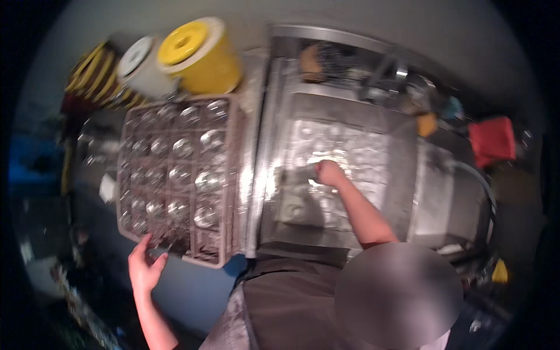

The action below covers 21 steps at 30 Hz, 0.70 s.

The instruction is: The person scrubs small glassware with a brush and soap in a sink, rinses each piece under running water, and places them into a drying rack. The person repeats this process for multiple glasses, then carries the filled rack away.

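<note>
My left hand (146, 267) is at the lower left corner of a glass rack (231, 175), thumb and fingers apart, with nothing clearly held. Clear drinking glasses (178, 175) stand in most of the rack's square compartments. Over a stainless steel counter basin (398, 175), my right hand (331, 173) is closed like a fist. A blurred grey shape (302, 174) extends left from it; whether this is a held thing or a shadow, I cannot tell. Beneath that hand lies a pale, bumpy surface (363, 175), bright with reflections.
Behind the rack stand a yellow lidded container (210, 65), a white lidded container (142, 65) and a yellow-and-dark striped object (89, 72). Blurred bar items (376, 89) line the basin's far side. To the right are a red container (492, 141) and a curved hose (481, 177).
</note>
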Each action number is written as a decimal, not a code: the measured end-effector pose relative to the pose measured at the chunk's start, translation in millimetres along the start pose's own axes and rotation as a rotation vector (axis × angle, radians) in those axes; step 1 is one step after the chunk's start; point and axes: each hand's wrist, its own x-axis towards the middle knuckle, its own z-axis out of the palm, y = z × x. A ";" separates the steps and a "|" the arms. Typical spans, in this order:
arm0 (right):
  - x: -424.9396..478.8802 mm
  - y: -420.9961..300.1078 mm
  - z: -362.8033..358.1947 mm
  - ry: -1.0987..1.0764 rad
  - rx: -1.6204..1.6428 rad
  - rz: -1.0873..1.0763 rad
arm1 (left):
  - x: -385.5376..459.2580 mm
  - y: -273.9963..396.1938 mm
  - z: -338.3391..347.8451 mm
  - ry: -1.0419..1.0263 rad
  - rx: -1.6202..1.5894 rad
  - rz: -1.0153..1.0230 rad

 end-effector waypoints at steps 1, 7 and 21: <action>-4.9 -13.9 13.0 0.029 0.067 0.040 | -7.6 -22.6 -4.1 0.003 0.098 -0.011; 27.8 -1.9 61.0 -0.043 0.024 0.306 | 28.9 -5.2 -13.2 0.005 0.344 -0.129; -46.2 3.1 -57.7 0.119 0.030 0.247 | 95.0 -37.7 35.2 -0.224 0.496 -0.066</action>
